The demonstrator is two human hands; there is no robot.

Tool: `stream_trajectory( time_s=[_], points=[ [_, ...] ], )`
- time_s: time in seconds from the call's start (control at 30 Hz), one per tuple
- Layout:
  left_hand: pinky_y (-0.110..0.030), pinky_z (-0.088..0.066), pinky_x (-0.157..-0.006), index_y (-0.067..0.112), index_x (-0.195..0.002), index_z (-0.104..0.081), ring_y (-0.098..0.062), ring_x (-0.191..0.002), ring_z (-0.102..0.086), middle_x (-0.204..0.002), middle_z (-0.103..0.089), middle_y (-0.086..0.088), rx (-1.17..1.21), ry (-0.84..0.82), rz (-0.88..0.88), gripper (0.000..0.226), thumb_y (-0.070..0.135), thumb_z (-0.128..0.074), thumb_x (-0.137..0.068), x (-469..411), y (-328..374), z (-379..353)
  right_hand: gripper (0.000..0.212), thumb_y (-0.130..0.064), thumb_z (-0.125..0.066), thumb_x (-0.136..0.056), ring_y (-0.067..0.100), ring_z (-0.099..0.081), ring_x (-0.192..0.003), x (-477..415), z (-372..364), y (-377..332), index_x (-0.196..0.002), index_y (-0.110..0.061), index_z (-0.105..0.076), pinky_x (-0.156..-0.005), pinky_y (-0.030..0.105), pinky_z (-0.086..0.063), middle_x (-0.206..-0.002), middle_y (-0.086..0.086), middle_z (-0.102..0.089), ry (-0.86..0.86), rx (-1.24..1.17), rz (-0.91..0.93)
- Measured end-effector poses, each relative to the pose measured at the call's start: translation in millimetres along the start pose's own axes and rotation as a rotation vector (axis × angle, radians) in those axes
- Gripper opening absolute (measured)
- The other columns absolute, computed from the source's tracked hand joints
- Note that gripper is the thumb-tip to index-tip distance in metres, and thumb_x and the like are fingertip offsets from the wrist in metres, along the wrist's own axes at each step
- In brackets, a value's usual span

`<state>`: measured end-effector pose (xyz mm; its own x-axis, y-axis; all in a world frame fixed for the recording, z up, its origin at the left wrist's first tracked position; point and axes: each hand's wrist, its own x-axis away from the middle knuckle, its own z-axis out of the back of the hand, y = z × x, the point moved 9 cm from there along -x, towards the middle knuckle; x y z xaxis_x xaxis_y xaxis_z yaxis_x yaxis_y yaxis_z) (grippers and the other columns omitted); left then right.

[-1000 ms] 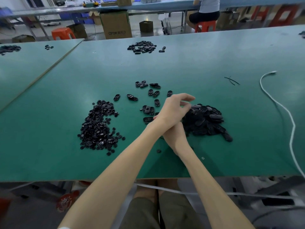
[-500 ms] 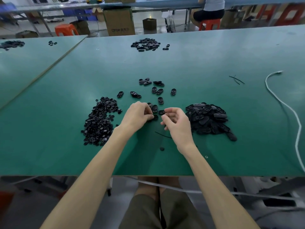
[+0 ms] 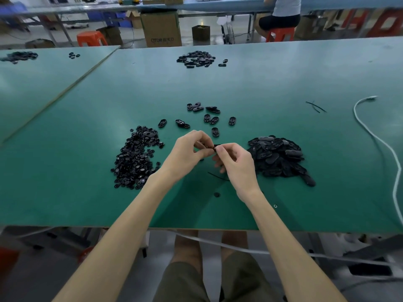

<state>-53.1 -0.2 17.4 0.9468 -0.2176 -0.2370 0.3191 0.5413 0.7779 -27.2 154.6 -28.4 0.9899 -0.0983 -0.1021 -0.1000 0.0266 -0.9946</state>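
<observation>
A wide green worktop (image 3: 261, 83) filled most of the view, and a second one butted against it on the left. On the right side of it a long white cable (image 3: 379, 140) curved down toward the near edge. A heap of flat oval black pieces (image 3: 277, 156) lay just right of the hands, and a heap of smaller black pieces (image 3: 135, 158) lay just left of them. A third, flatter heap (image 3: 196, 58) sat well apart, near the far edge. Between the two near heaps, a little beyond the hands, a handful of loose oval pieces (image 3: 214, 119) lay scattered singly and in pairs.

The left hand (image 3: 187, 153) and the right hand (image 3: 235, 164) met above the worktop between the two near heaps. The fingers (image 3: 226, 146) of both were curled in, and their tips pinched one small black piece (image 3: 216, 147) from either side. It was held clear of the surface and mostly hidden by the fingertips, so its shape could not be told.

Under the right hand a thin black strand (image 3: 218, 176) lay on the green. Nearer the edge sat a single round black bit (image 3: 216, 194).
</observation>
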Motion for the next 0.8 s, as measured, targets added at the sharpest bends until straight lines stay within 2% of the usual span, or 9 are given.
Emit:
stream_trajectory(
  time_s=[0.07,0.13,0.27,0.43,0.6,0.7,0.8],
  points=[
    [-0.021,-0.048,-0.083,0.027,-0.096,-0.064,-0.009,-0.09,-0.062,-0.103,-0.064,0.007,-0.103,0.009,0.016,0.018,0.016,-0.077,-0.091,0.1,-6.1,5.7,0.005,-0.018,-0.07,-0.099,0.014,-0.072,-0.074,-0.7,3.8,0.8,-0.104,-0.017,-0.071,-0.059,0.025,-0.053,-0.09,0.0,-0.076,0.032,-0.052,-0.009],
    [-0.026,-0.047,-0.084,0.026,-0.098,-0.064,-0.008,-0.085,-0.057,-0.102,-0.058,0.008,-0.222,-0.01,0.062,0.015,0.019,-0.076,-0.092,1.2,-15.7,6.5,0.013,-0.009,-0.071,-0.097,0.014,-0.073,-0.076,-0.5,4.6,1.4,-0.108,-0.015,-0.068,-0.061,0.024,-0.054,-0.095,0.002,-0.073,0.037,-0.072,-0.012],
    [-0.029,-0.044,-0.084,0.021,-0.095,-0.065,-0.012,-0.086,-0.053,-0.095,-0.049,0.006,-0.286,-0.069,0.141,0.012,0.026,-0.075,-0.094,4.8,-31.0,-2.7,0.017,-0.004,-0.07,-0.096,0.014,-0.074,-0.078,-0.5,4.6,2.8,-0.109,-0.014,-0.069,-0.063,0.023,-0.054,-0.09,-0.004,-0.073,0.03,-0.05,-0.014],
    [-0.015,-0.038,-0.072,0.024,-0.087,-0.059,-0.004,-0.079,-0.05,-0.091,-0.053,0.007,-0.193,-0.005,0.143,0.016,0.021,-0.072,-0.096,7.6,-32.9,-2.6,0.018,-0.002,-0.068,-0.097,0.014,-0.076,-0.083,-1.4,5.1,3.6,-0.111,-0.013,-0.07,-0.065,0.021,-0.055,-0.097,0.0,-0.074,0.034,-0.041,-0.012],
    [-0.013,-0.047,-0.067,0.015,-0.092,-0.063,-0.005,-0.065,-0.062,-0.079,-0.07,0.001,0.097,0.138,0.152,0.01,0.016,-0.071,-0.097,12.9,-30.7,2.0,0.021,0.002,-0.062,-0.1,0.015,-0.078,-0.088,-3.4,6.4,3.4,-0.115,-0.008,-0.071,-0.067,0.023,-0.057,-0.104,0.007,-0.074,0.039,-0.03,0.005],
    [-0.014,-0.048,-0.064,0.012,-0.094,-0.063,-0.008,-0.067,-0.067,-0.085,-0.072,-0.001,0.243,0.184,0.158,0.008,0.008,-0.069,-0.097,17.5,-28.2,-4.4,0.021,0.002,-0.065,-0.099,0.016,-0.078,-0.088,-3.0,6.1,3.5,-0.116,-0.006,-0.072,-0.067,0.023,-0.059,-0.103,0.007,-0.076,0.032,-0.033,0.014],
    [-0.017,-0.051,-0.067,0.009,-0.098,-0.065,-0.009,-0.069,-0.07,-0.089,-0.072,-0.004,0.308,0.193,0.149,0.008,0.003,-0.069,-0.096,20.7,-26.9,-9.0,0.021,0.002,-0.068,-0.097,0.017,-0.078,-0.088,-3.0,7.5,3.2,-0.116,-0.005,-0.073,-0.067,0.023,-0.059,-0.1,0.007,-0.076,0.041,-0.048,0.015]
  ],
)
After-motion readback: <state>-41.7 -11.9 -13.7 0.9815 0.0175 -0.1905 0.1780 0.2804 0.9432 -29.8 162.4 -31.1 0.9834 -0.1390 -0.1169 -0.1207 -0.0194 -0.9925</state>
